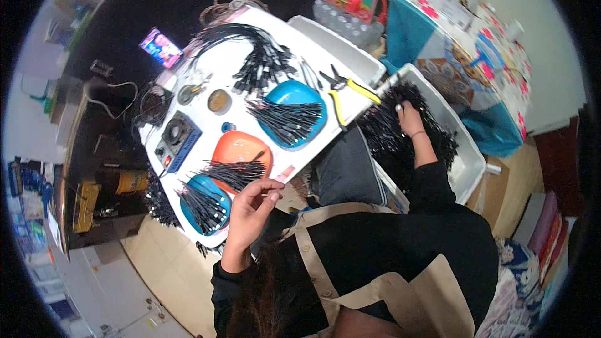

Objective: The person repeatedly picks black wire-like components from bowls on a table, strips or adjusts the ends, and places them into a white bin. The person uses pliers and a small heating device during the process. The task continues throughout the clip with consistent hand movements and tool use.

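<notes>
My right hand reaches into a white bin heaped with black cables. Its fingers close on the cables, and the fingertips are partly hidden among them. By the table's near edge, my left hand has its fingers loosely bent and its thumb apart, with nothing visible in them. Just past its fingertips is a small pink piece. The left hand is nearest to an orange tray and a blue tray, both with short black cables. A larger blue tray holds more cables with metal plugs.
Yellow-handled pliers lie at the white table's right corner. A control box with a dial, a round tin and a lit phone stand further left. A cable bundle lies at the back. Another white bin sits behind.
</notes>
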`<act>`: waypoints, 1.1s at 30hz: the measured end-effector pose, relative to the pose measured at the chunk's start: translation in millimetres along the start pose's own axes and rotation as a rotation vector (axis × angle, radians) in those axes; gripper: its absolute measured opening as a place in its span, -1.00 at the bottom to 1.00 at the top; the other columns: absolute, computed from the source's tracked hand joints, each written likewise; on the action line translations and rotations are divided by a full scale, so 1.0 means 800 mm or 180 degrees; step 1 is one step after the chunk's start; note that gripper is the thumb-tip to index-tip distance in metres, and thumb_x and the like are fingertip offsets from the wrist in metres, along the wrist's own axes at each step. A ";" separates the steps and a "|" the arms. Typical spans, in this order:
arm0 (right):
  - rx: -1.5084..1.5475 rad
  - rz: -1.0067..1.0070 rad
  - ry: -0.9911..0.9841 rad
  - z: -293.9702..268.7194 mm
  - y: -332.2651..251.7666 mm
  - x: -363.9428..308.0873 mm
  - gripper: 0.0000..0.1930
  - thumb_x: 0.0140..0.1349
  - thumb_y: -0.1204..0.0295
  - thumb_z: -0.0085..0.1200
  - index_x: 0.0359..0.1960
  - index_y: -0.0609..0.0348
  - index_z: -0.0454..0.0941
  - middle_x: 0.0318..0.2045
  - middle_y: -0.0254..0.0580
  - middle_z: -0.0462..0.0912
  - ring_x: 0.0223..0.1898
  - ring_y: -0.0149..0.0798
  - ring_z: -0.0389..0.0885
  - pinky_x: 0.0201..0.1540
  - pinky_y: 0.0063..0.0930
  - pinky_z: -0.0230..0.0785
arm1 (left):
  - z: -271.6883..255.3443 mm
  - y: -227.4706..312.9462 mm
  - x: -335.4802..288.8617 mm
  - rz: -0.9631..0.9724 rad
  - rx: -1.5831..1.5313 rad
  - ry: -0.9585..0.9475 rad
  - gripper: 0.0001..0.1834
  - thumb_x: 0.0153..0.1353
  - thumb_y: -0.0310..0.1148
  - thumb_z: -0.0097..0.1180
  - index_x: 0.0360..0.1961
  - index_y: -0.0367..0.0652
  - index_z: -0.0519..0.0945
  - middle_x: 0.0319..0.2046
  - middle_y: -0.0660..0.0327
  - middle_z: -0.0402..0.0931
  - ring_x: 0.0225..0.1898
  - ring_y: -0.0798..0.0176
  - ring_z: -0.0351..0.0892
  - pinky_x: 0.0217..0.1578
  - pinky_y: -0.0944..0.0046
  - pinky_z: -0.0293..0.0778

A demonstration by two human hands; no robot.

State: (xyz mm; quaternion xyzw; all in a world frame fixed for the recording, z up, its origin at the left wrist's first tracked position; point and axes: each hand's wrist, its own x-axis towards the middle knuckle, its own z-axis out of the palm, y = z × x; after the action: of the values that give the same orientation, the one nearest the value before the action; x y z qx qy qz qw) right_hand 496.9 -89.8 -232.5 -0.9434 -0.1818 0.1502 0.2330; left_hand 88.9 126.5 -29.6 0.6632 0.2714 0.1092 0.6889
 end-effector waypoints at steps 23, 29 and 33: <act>0.0926 -0.0734 0.0800 -0.034 -0.048 0.050 -0.62 0.39 0.33 -0.13 0.17 0.19 0.35 -0.10 0.00 0.59 -0.07 -0.07 0.58 -0.01 -0.27 0.39 | -0.405 0.154 0.406 0.0363 0.8488 0.0641 -0.56 0.27 -0.18 -0.02 0.11 0.70 0.45 0.08 0.56 0.31 0.15 0.42 0.21 -0.04 0.25 0.18; 0.0488 -0.1064 0.0947 -0.035 -0.058 0.053 -0.62 0.40 0.30 -0.14 0.18 0.18 0.35 -0.03 0.04 0.57 -0.01 -0.03 0.56 0.04 -0.24 0.38 | -0.430 0.175 0.397 0.0612 0.7983 0.2537 -0.68 0.22 -0.30 -0.02 0.01 0.18 0.55 -0.04 0.38 0.41 0.06 0.28 0.34 -0.06 0.12 0.26; 0.0665 -0.1389 0.0720 -0.056 -0.114 0.046 -0.69 0.36 0.44 -0.10 0.10 0.25 0.41 -0.09 0.02 0.60 -0.08 -0.05 0.60 -0.05 -0.30 0.41 | -0.443 0.203 0.312 0.0597 0.7172 0.3553 -0.75 0.16 -0.40 -0.01 -0.12 -0.04 0.55 -0.18 0.23 0.50 -0.09 0.07 0.48 -0.19 0.05 0.44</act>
State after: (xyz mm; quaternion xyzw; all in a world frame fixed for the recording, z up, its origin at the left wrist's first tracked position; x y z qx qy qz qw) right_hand 521.3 -16.1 -156.9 -0.8635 -0.3372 0.0080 0.3748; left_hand 145.8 572.8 80.5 0.7617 0.4193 0.1307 -0.4764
